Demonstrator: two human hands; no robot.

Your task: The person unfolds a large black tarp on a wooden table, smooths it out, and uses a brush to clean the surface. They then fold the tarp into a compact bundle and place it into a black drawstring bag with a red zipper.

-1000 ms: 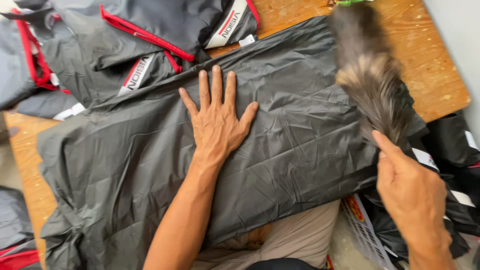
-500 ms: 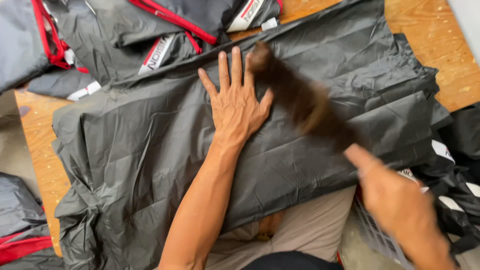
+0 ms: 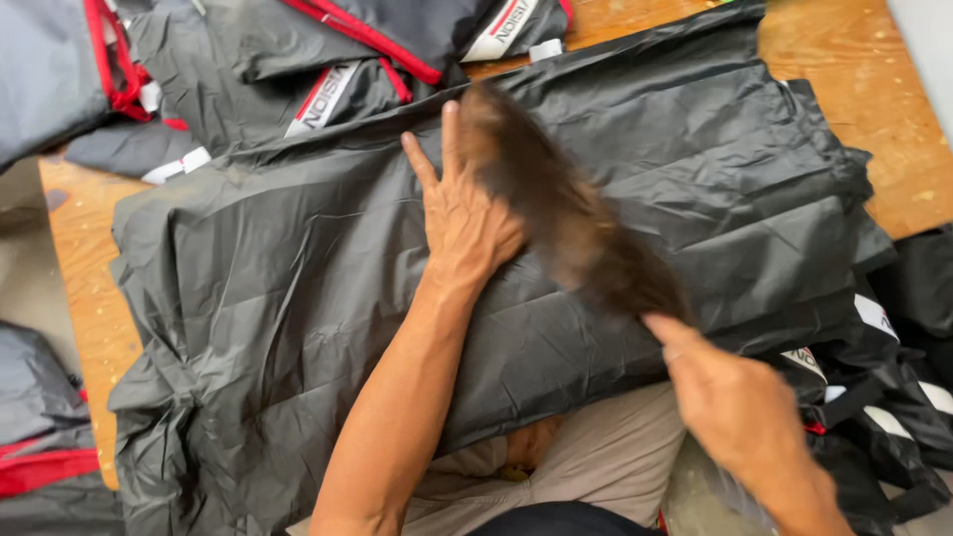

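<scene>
A large dark grey nylon garment (image 3: 298, 298) lies spread flat across a wooden table (image 3: 84, 288). My left hand (image 3: 462, 223) presses flat on its middle, fingers apart and pointing away from me. My right hand (image 3: 740, 407) grips the handle of a brown feather duster (image 3: 566, 213). The duster's blurred plume sweeps over the fabric and passes just above the fingers of my left hand.
More grey garments with red trim (image 3: 288, 60) are piled at the back of the table. Other folded dark garments (image 3: 893, 397) hang off the right side, and another pile (image 3: 40, 437) sits at the lower left. My lap in beige cloth (image 3: 576, 467) shows at the near edge.
The duster has swung from the far right corner leftward across the garment to my left hand. My right hand followed it. The left hand stayed pressed on the fabric.
</scene>
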